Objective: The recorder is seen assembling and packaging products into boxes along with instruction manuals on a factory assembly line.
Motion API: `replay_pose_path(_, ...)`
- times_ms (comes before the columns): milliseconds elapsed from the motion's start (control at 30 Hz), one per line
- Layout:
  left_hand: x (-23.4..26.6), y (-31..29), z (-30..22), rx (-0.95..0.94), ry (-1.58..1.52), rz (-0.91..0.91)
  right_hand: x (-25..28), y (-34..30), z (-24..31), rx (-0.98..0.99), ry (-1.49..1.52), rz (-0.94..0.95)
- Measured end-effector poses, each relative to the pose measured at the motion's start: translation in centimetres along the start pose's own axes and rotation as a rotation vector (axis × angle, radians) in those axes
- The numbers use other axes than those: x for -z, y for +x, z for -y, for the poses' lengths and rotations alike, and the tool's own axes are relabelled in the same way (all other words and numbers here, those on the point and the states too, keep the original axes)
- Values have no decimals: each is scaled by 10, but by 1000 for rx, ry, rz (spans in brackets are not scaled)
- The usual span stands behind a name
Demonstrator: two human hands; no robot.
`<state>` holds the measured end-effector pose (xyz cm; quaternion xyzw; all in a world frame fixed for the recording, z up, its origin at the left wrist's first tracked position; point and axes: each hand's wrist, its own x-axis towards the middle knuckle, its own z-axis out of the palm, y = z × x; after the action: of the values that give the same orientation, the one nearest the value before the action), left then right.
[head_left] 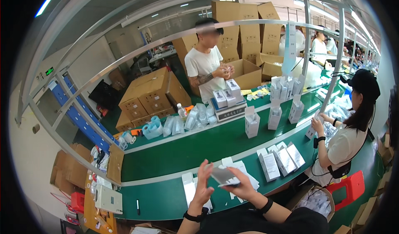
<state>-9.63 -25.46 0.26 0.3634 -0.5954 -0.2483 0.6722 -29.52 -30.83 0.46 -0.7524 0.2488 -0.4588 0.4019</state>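
Over the green desk (pixel 156 203), the right hand (pixel 242 187) holds a carton (pixel 223 176) from four o'clock; the spread left hand (pixel 202 187), at eight, should steady it.

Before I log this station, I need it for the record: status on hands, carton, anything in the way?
Right hand gripping pale carton. Left hand open beside it, contact unclear. White cartons close by on green table.

The carton (pixel 224 176) looks smooth paperboard, the green belt (pixel 166 156) glossy, the post (pixel 341 38) metal.
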Motion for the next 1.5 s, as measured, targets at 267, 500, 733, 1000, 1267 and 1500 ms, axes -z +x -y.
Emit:
replay_pose_path(267,-24,-11,2,337,155,165,3,-11,19,-538,624,-131)
replay_pose_path(500,-68,-3,-15,851,-407,-74,4,-13,21,-308,-53,-145)
replay_pose_path(733,-77,3,-7,749,-313,-20,-3,-20,7,-375,441,-373)
replay_pose_path(1000,-65,-5,-18,562,-297,102,-1,-31,17,-472,355,-278)
replay_pose_path(1267,-74,-16,-19,827,-423,-41,-10,-42,21,-489,272,-329)
replay_pose_path(1500,-72,-23,0,649,-620,137,2,-52,9,-490,351,-386)
